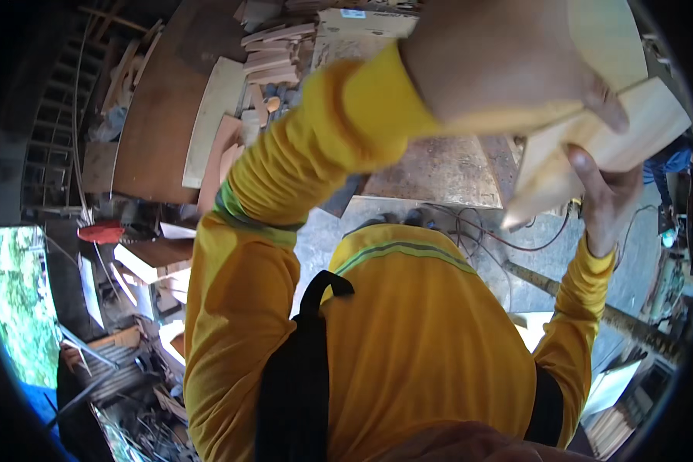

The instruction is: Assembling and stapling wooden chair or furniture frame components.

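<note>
My left hand (508, 65), blurred and close to the camera, reaches across to the right. Its thumb presses on the upper face of a pale wooden board (654, 115). From below, my right hand (612, 196) grips the same board, with the thumb lying against its face. The board is raised and tilted to the right of my body, and its lower left end is smeared by motion. Most of the left hand's fingers are hidden. Behind that hand shows a larger pale panel (608, 38); whether it touches the hand I cannot tell.
A worn wooden worktop (439, 173) lies ahead of me. Stacked wood strips (273, 58) and a large brown sheet (162, 100) are at the far left. A reddish cable (543, 245) loops over the grey floor near a long pole (631, 327). Cut boards (158, 262) lie at left.
</note>
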Motion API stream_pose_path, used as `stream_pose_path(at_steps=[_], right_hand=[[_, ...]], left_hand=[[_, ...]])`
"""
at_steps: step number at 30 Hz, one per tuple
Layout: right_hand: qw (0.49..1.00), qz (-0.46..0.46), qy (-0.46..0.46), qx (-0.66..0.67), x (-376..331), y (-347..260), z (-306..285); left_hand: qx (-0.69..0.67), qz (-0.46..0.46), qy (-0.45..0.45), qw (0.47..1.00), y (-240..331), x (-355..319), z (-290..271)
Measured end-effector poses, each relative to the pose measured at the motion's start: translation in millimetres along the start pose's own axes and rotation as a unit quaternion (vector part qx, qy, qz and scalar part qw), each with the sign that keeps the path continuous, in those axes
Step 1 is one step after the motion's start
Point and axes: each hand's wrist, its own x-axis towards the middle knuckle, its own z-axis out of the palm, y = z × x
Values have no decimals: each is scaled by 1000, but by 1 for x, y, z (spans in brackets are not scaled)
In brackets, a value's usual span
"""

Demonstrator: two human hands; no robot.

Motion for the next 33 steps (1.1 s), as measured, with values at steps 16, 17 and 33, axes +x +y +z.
stream_pose_path(at_steps=[16, 17, 33], right_hand=[[922, -157, 334, 116, -11, 37, 154], [921, -156, 331, 136, -13, 37, 155], [953, -218, 208, -30, -44, 38, 169]], left_hand=[[101, 249, -199, 942, -34, 52, -4], [115, 284, -184, 934, -36, 54, 0], [-173, 180, 96, 963, -60, -16, 59]])
